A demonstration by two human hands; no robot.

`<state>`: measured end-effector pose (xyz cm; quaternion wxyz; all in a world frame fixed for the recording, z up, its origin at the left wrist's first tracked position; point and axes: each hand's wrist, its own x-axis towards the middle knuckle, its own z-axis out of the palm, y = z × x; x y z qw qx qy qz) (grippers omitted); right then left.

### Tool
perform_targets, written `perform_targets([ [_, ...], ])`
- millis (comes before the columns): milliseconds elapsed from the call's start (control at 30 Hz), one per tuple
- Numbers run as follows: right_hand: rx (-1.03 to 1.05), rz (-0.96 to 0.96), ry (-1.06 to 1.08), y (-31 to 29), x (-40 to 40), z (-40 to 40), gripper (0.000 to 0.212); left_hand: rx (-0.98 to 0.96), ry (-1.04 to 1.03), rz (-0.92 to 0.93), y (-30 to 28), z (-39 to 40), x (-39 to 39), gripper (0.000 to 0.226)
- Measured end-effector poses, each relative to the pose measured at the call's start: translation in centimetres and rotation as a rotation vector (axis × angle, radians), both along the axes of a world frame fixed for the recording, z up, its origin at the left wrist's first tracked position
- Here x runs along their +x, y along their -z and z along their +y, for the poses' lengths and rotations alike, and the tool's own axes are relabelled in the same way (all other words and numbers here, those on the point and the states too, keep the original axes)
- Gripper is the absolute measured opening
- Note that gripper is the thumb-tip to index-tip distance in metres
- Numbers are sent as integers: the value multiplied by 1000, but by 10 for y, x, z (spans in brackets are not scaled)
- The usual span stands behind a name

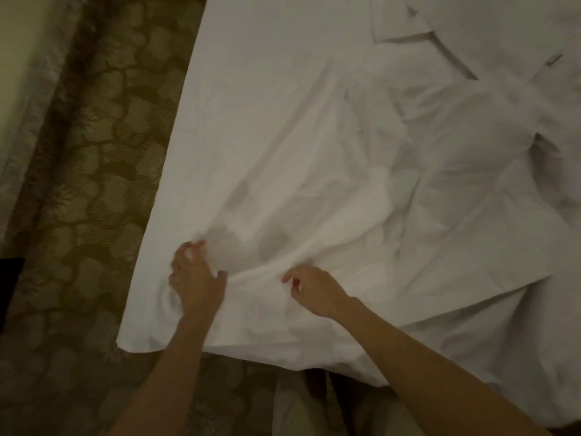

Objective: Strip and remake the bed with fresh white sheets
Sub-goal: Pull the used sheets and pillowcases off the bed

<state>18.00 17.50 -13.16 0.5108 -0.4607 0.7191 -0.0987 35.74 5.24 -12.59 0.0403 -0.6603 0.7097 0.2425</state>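
Patterned brown carpet (78, 184) runs along the left of the bed (550, 388), with a pale curtain (28, 89) at the far left edge. White sheet (283, 136) covers the bed, smooth toward its left side and rumpled into folds toward its right. At the bed's near left corner the left hand (196, 278) grips a bunched tuft of the sheet with curled fingers. Just to its right, the right hand (311, 291) pinches a ridge of the same sheet, pulled taut between both hands.
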Motion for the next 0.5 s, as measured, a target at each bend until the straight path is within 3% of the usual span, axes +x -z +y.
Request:
perform_targets([
  [167,-51,98,338,-1,-72,7,29,3,319,119,3,45,-98,52],
  [333,-126,207,807,-18,-170,49,26,168,522,273,-12,118,-206,40],
  [500,-193,435,1100,-36,-266,128,20,280,764,277,-27,192,-302,48],
])
